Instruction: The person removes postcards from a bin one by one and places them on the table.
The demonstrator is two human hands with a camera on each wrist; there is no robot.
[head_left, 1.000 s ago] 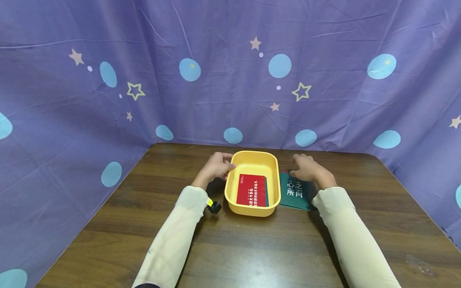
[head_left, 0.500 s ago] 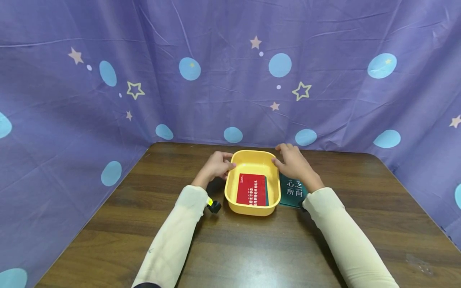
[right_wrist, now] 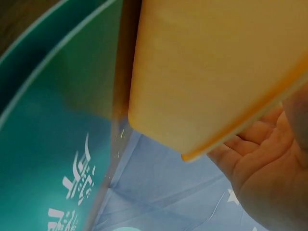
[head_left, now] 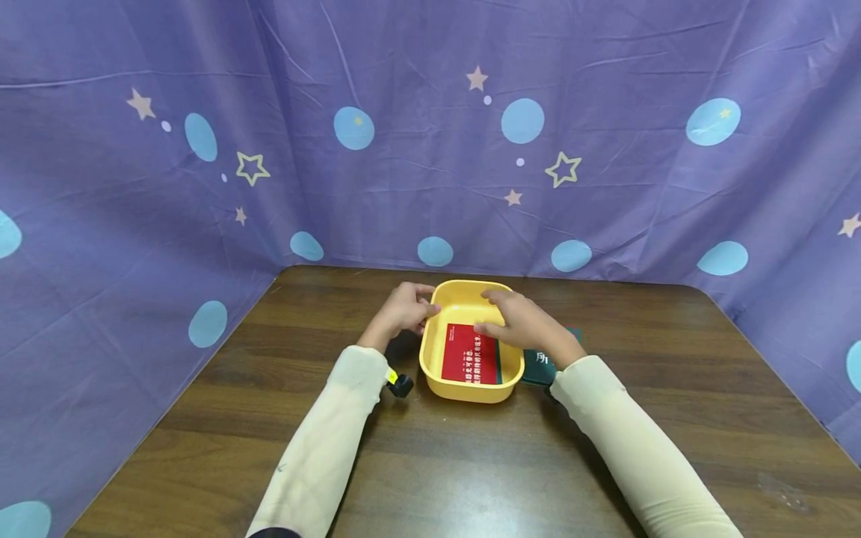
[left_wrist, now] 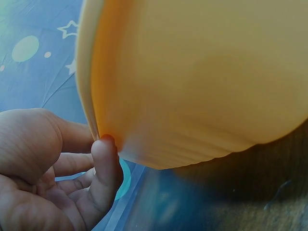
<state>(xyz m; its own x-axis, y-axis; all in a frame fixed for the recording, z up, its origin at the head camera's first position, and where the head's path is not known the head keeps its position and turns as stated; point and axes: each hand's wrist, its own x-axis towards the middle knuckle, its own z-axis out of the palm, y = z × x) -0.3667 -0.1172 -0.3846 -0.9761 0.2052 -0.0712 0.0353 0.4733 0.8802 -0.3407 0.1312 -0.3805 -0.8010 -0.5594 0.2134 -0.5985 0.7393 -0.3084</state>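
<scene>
A yellow plastic tray [head_left: 467, 393] stands on the table, with a red card [head_left: 460, 355] bearing white characters lying inside. A green edge shows beside the red card. At the tray's left side my left hand [head_left: 403, 308] pinches the rim; the left wrist view shows the thumb and fingers of this hand [left_wrist: 62, 168] at the edge. Over the tray's right part reaches my right hand [head_left: 528, 323], fingers extended and holding nothing visible. Under the right forearm, green cards [head_left: 538, 369] with white characters lie right of the tray, partly hidden; in the right wrist view these green cards [right_wrist: 57, 115] overlap.
The brown wooden table [head_left: 430, 463] extends in front and to both sides. A purple curtain [head_left: 417, 194] with stars and blue dots hangs behind it. A small transparent piece [head_left: 782, 492] lies at the table's right.
My right hand has moved left from above the green cards, past the tray's right rim, to over the red card. My left hand and the tray have stayed in place.
</scene>
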